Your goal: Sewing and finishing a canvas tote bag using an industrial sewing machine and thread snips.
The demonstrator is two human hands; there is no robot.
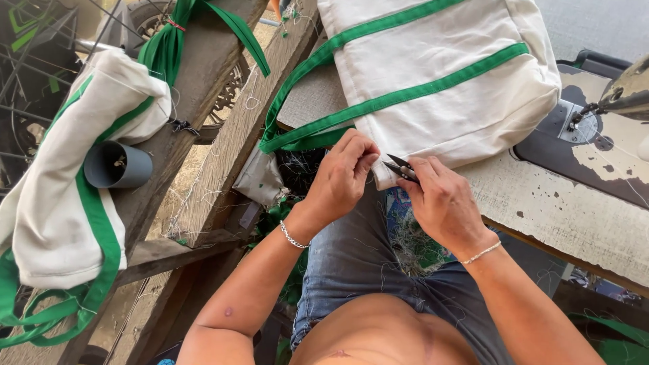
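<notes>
A cream canvas bag (433,74) with green straps (378,105) lies on the worn sewing table (574,216) in front of me. My left hand (341,179) pinches the bag's near corner between thumb and fingers. My right hand (439,203) holds small black thread snips (400,167), their tips pointing at that same corner, right beside my left fingers. Both wrists wear thin bracelets.
A sewing machine (622,94) and its dark base plate (574,145) sit at the right. On the left, more cream and green bags (61,196) hang over wooden planks (223,142), with a grey plastic tube (118,164) beside them. Loose threads litter my lap.
</notes>
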